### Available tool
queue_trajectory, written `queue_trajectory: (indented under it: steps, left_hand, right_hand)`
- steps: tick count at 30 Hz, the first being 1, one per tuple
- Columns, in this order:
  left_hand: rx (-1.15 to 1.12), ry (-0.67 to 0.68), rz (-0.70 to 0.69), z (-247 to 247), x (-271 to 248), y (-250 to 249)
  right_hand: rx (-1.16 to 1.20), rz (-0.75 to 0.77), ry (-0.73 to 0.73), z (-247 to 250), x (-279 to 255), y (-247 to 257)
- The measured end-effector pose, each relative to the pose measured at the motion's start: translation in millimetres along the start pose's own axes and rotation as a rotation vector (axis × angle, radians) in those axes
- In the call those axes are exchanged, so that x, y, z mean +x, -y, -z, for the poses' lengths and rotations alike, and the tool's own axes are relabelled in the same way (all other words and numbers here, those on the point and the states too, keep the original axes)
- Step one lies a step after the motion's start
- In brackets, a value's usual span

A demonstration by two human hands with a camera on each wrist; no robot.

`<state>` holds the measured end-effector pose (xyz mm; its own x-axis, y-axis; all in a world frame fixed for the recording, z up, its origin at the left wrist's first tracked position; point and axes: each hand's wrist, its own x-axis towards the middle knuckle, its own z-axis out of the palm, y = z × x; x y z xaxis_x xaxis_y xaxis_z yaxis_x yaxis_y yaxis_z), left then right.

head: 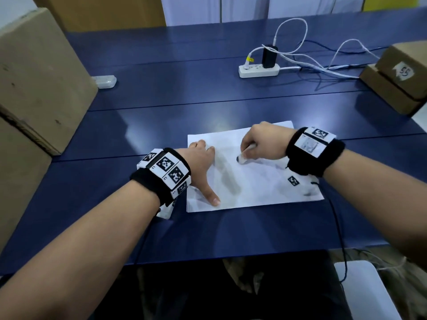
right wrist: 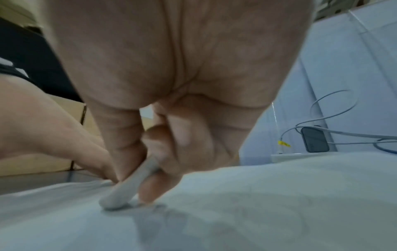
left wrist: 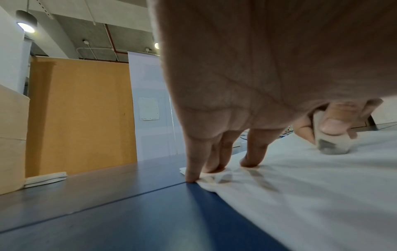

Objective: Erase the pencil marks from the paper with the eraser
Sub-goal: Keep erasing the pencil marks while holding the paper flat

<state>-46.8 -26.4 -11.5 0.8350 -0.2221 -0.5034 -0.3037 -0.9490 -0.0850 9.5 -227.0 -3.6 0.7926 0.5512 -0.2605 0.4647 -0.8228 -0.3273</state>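
Observation:
A white sheet of paper (head: 254,181) lies on the blue table (head: 161,100), near its front edge. My left hand (head: 203,162) rests spread on the paper's left side, fingertips (left wrist: 191,178) pressing down at its far left corner and thumb near the front edge. My right hand (head: 261,144) pinches a white eraser (head: 242,159) with a grey, smudged tip, which touches the paper near its middle. The eraser (right wrist: 120,198) shows blurred between thumb and fingers in the right wrist view, and its dirty tip (left wrist: 330,146) in the left wrist view. Faint grey smudges remain on the paper (right wrist: 257,212).
A white power strip (head: 258,70) with a black charger and white cables sits at the back. Cardboard boxes stand at the left (head: 34,77) and the right (head: 402,72). A small clear plastic case (head: 105,82) lies near the left box. A white stool (head: 360,289) is below right.

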Motion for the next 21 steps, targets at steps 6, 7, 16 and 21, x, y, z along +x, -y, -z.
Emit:
queue_trajectory:
  steps: [6, 7, 16, 21]
  left_hand:
    - [0.025, 0.015, 0.025, 1, 0, -1]
    - [0.022, 0.019, 0.027, 1, 0, -2]
    - [-0.035, -0.001, 0.028, 0, -3, -1]
    - [-0.015, 0.004, 0.037, 1, -2, -3]
  right_hand:
    - [-0.034, 0.198, 0.276, -23, -29, 28]
    - [-0.041, 0.201, 0.269, -22, -26, 29]
    - [-0.076, 0.120, 0.061, -10, -9, 16]
    - [-0.087, 0.243, 0.255, -22, -18, 33]
